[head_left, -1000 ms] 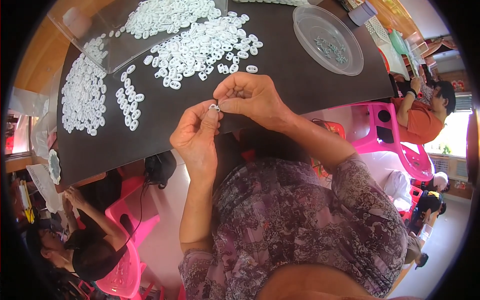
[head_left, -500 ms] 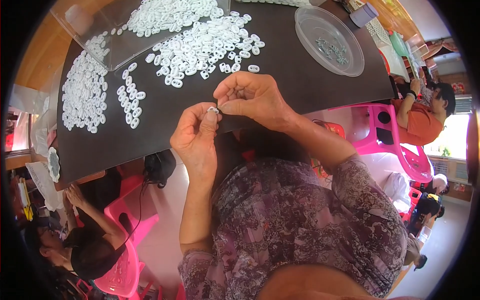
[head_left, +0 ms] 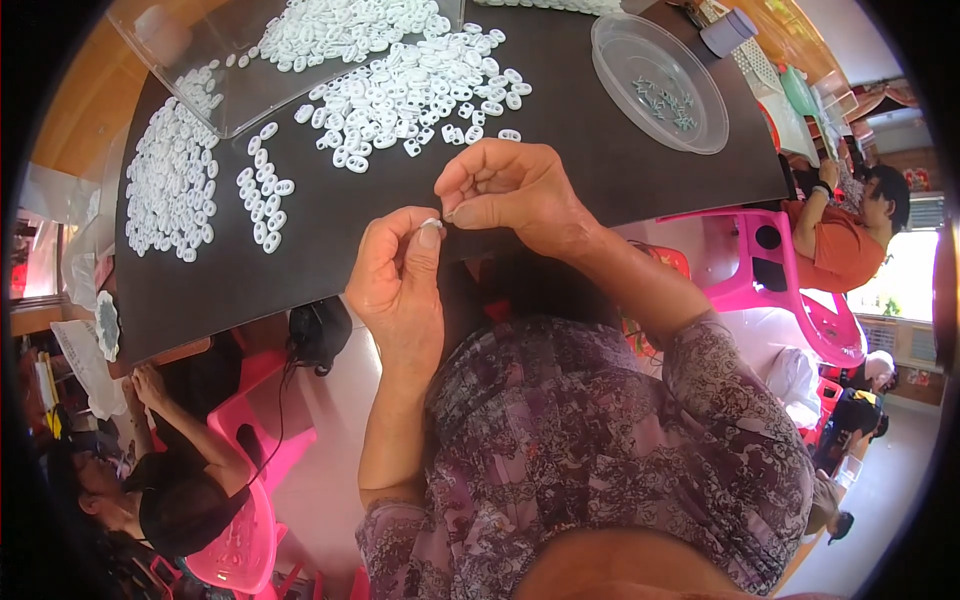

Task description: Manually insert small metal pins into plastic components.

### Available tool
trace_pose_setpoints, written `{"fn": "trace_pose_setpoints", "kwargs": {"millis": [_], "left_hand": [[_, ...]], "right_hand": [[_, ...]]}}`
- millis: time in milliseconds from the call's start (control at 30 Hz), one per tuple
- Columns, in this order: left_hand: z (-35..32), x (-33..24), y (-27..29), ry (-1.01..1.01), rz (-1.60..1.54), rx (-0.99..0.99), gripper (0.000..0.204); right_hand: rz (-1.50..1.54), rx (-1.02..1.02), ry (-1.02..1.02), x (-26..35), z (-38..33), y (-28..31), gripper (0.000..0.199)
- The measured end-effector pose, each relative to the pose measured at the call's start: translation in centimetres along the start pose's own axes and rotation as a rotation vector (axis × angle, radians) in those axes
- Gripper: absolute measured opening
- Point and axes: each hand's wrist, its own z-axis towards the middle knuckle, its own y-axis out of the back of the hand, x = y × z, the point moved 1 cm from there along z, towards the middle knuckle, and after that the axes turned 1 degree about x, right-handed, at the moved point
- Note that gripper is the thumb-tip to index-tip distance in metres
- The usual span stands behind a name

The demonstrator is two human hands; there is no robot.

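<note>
My left hand (head_left: 402, 285) pinches a small white plastic piece (head_left: 432, 222) between thumb and forefinger, just over the near edge of the dark table. Close against that piece, my right hand (head_left: 525, 200) has its thumb and forefinger pressed together; whatever is between them is too small to name. Beyond my hands lies a loose pile of white oval two-holed plastic pieces (head_left: 400, 95). A short double row of the same pieces (head_left: 263, 195) is laid out to the left. Past my right hand, a round clear plastic lid (head_left: 622, 95) holds several tiny greenish slender parts (head_left: 665, 103).
Another heap of white pieces (head_left: 170, 185) covers the table's left end. A clear plastic box (head_left: 222, 120) stands at the far left with more pieces by it. A greyish cup (head_left: 728, 33) is at the far right. People sit on both sides, near pink plastic chairs (head_left: 740, 255).
Both hands have shifted slightly to the right, still close together. The white piece in my left fingers has turned a little. The piles are unchanged.
</note>
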Motion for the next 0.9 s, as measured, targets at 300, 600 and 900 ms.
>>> {"fn": "trace_pose_setpoints", "kwargs": {"millis": [300, 600, 900], "left_hand": [[0.03, 0.39, -0.06, -0.077, 0.103, -0.005, 0.004], [0.27, 0.37, 0.32, -0.107, 0.171, -0.001, 0.004], [0.80, -0.14, 0.36, -0.148, 0.232, -0.011, 0.004]], "right_hand": [[-0.063, 0.007, -0.014, 0.33, -0.29, -0.38, 0.021], [-0.122, 0.016, -0.036, 0.35, -0.28, -0.68, 0.022], [-0.215, 0.017, -0.010, 0.92, 0.18, -0.83, 0.018]]}}
